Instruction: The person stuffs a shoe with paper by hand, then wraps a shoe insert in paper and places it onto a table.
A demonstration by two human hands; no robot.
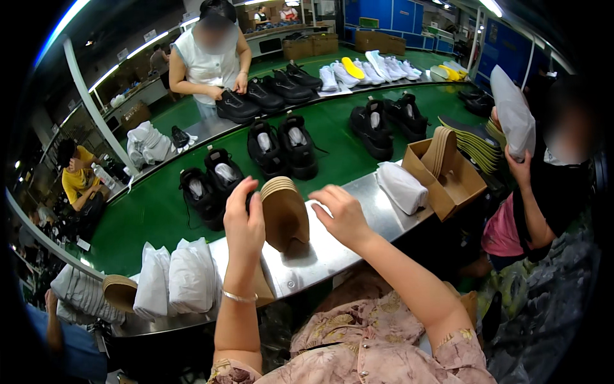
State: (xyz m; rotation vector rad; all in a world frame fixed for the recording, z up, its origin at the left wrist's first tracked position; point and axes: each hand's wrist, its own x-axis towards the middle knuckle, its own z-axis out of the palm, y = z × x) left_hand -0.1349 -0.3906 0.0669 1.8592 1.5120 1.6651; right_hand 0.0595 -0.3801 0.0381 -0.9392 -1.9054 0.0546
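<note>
On the shiny steel bench [358,221] beside the green conveyor belt [153,211], a stack of tan curved insoles [284,214] is gripped at its left edge by the left hand [243,221]; the right hand [342,214] is held open just beside the stack.

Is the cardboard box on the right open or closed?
Open. The box has its flaps spread outward, and a stack of tan insoles stands upright inside, rising above its rim.
</note>
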